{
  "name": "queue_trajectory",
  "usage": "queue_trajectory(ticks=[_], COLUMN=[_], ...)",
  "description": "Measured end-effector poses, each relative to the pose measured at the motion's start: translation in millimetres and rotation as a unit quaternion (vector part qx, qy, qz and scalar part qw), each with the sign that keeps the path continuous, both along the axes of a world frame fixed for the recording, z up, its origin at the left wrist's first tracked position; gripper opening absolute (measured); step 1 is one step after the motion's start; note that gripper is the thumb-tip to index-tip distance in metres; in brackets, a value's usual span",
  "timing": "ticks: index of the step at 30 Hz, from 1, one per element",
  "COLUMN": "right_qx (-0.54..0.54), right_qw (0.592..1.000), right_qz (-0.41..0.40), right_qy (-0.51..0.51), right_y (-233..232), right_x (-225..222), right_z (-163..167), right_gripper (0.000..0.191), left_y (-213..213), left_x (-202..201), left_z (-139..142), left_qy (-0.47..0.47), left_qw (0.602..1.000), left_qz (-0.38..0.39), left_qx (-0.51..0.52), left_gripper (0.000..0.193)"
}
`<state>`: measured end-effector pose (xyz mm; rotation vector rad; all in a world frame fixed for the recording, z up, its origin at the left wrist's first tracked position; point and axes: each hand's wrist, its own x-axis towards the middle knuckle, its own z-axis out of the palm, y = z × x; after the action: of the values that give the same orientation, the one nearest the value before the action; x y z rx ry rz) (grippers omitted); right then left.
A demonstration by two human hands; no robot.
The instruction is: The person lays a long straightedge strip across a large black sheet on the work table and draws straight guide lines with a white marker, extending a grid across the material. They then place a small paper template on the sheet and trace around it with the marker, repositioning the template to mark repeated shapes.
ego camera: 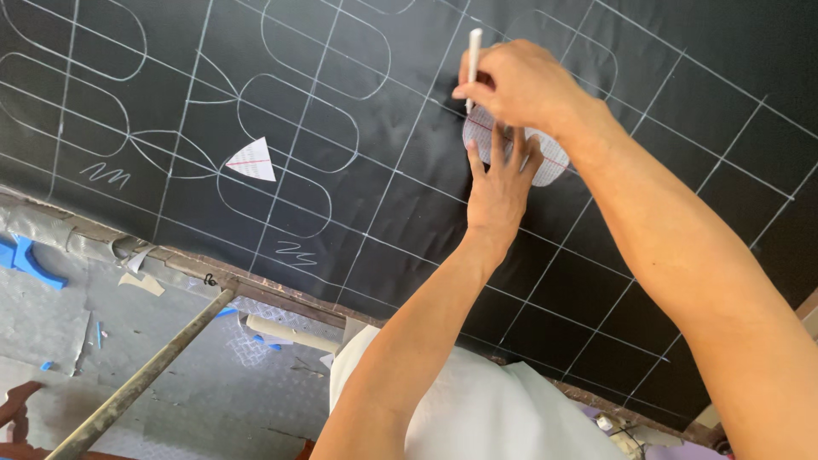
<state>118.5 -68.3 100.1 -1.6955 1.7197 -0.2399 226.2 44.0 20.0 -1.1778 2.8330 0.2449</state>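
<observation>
Head view: right hand [520,85] grips white pencil [474,60], left hand [498,183] flat, fingers spread, pressing paper template [554,158] on black fabric [409,204].

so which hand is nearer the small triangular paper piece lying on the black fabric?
Left. The left hand presses a rounded paper template right of the triangular paper piece; the right hand, holding a white marking pencil, sits farther up and right.
</observation>
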Motion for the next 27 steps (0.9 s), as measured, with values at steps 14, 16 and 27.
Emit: queue_trajectory(ticks=[14, 16, 27], right_qx=[-0.027, -0.048, -0.047], right_qw=[0.998, 0.997, 0.987], right_qz=[0.050, 0.012, -0.126], right_qy=[-0.036, -0.057, -0.094], right_y=[9.6, 9.3, 28.0], right_x=[-8.7, -17.6, -42.3], right_z=[-7.5, -7.4, -11.5], right_gripper=[0.021, 0.022, 0.017], left_y=[1.5, 1.5, 5.2], left_x=[-4.1, -2.6, -5.0], left_z=[-2.9, -0.3, -6.6], left_qy=[-0.008, -0.024, 0.007], left_qw=[1.000, 0.999, 1.000], left_qz=[-0.010, -0.019, -0.003], left_qx=[0.021, 0.011, -0.022], left_gripper=[0.073, 0.073, 0.069])
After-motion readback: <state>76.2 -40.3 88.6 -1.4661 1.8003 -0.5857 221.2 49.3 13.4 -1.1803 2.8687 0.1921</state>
